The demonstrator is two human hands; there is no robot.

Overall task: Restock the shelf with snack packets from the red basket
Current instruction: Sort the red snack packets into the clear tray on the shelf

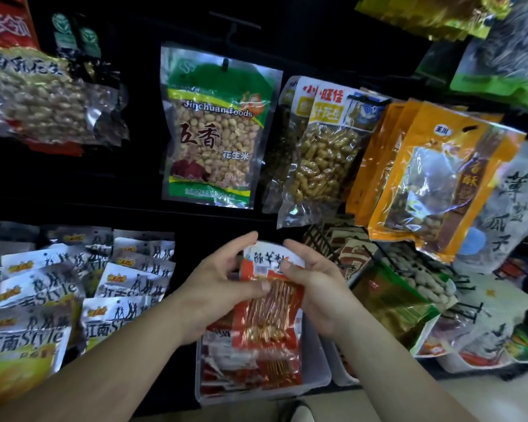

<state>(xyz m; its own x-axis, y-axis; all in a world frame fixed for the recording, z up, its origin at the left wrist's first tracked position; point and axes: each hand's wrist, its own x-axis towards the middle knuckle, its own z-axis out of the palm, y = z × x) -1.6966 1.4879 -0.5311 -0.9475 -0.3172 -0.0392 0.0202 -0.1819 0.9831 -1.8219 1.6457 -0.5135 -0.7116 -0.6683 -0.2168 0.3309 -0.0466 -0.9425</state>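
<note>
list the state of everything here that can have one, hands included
left hand, grips the packet's left side, thumb across its front
right hand, grips the packet's right edge
red snack packet, sealed, held upright in both hands
clear bin, open-topped, part full
green peanut packet, sealed, hanging from a hook
orange packets, hanging one behind another
silver packets, lying in overlapping rows
</note>
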